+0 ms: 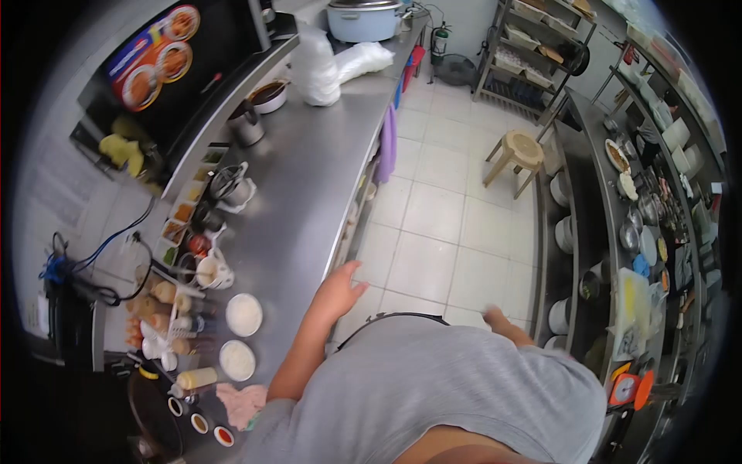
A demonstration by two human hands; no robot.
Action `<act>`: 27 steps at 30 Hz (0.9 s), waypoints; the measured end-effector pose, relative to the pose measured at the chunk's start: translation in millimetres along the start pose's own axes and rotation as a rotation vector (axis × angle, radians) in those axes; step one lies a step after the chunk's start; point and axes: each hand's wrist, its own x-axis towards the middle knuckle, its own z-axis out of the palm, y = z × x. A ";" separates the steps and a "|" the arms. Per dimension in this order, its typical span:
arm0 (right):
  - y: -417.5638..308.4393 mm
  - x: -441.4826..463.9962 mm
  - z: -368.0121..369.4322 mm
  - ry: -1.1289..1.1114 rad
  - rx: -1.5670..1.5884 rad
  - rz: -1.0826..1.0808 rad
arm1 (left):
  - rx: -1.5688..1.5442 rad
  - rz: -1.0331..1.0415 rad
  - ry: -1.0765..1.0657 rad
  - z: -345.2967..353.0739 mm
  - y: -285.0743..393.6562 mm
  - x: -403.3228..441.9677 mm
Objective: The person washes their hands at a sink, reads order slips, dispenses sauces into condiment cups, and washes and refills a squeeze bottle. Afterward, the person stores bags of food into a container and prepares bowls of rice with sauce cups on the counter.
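Note:
My left hand [338,294] hangs just beside the front edge of the steel counter [297,185], thumb and fingers apart, with nothing in it. On the other side of my body, my right hand [504,319] is low over the tiled floor. It is small and blurred, so its fingers cannot be made out. On the counter near my left arm are a white bowl of rice [244,315] and a second rice bowl [237,360]. A pink cloth [241,405] lies close to my left elbow, by a squeeze bottle [197,378] of pale sauce.
A wooden stool [522,149] stands on the floor ahead. Along the right runs a long shelf unit [576,124] with pots, bowls and an orange scale [624,389]. Farther along the left counter are white plastic bags [315,73] and a large blue cooker [363,22].

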 end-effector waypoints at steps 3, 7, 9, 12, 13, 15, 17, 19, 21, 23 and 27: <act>46.9 -77.0 -89.5 -0.470 0.183 0.206 | 0.227 0.045 -0.455 10.2 46.6 71.1; 59.4 32.5 -65.8 -0.559 1.254 0.738 | -0.075 0.199 -0.341 19.2 49.2 148.4; 45.9 111.2 -83.4 -0.315 1.103 0.669 | -0.026 0.167 -0.263 18.3 33.5 187.9; -9.1 197.4 -201.0 -0.209 1.258 0.389 | -0.012 0.070 -0.148 3.3 10.7 254.0; -27.2 220.5 -238.3 -0.198 1.350 0.299 | -0.016 0.051 -0.028 -2.5 -0.3 280.5; -56.8 270.7 -301.6 -0.173 1.352 0.116 | -0.029 0.014 0.223 -11.0 -30.5 338.7; -72.8 315.8 -345.5 -0.216 1.302 -0.029 | -0.148 -0.076 0.455 -39.1 -41.0 407.3; -88.4 346.9 -399.7 -0.368 1.303 0.004 | -0.256 -0.188 0.679 -63.3 -42.3 460.8; -97.5 380.5 -456.4 -0.360 1.399 -0.091 | -0.286 -0.250 0.823 -89.1 -38.7 512.4; -109.5 423.9 -521.1 -0.301 1.442 -0.160 | -0.300 -0.250 0.959 -110.4 -30.7 556.7; -170.8 523.2 -671.9 -0.023 1.555 -0.460 | -0.338 -0.252 1.189 -138.5 -23.7 610.1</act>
